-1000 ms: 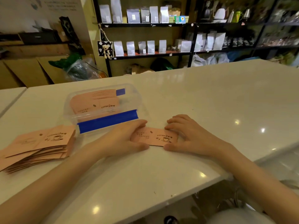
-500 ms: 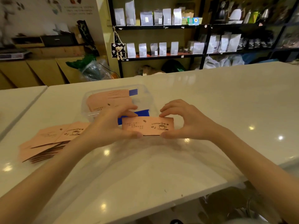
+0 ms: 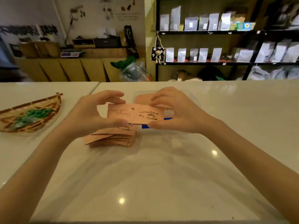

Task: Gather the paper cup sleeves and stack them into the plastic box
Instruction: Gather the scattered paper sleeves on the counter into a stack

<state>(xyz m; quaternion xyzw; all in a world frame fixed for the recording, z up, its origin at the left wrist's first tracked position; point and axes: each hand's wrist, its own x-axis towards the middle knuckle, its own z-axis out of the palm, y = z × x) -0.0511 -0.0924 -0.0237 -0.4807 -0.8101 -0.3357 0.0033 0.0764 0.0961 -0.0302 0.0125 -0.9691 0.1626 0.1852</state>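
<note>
A: Head view, against the frame half a second back: both hands have lifted the sleeve (image 3: 135,113) higher, so it now sits in front of the plastic box (image 3: 191,101) and hides most of it. A woven tray (image 3: 53,104) with green pieces has come into sight at the left.

B: Grip?

A: Left hand (image 3: 90,113) pinches the sleeve's left end, thumb below, fingers (image 3: 111,94) above. Right hand (image 3: 178,110) pinches the right end the same way. Sleeve is clear of the counter (image 3: 161,175).

B: Orientation?

A: Flat, printed face toward the camera, long axis left to right, cup logo and "COFFEE" upright on the right half.

B: Surroundings?

A: Loose stack of sleeves (image 3: 111,137) on the counter just below the held one, partly covered by the left thumb. Box's blue strip (image 3: 144,126) shows below the right hand; another sleeve lies inside the box. Shelves of pale bags (image 3: 202,54) behind, blurred
</note>
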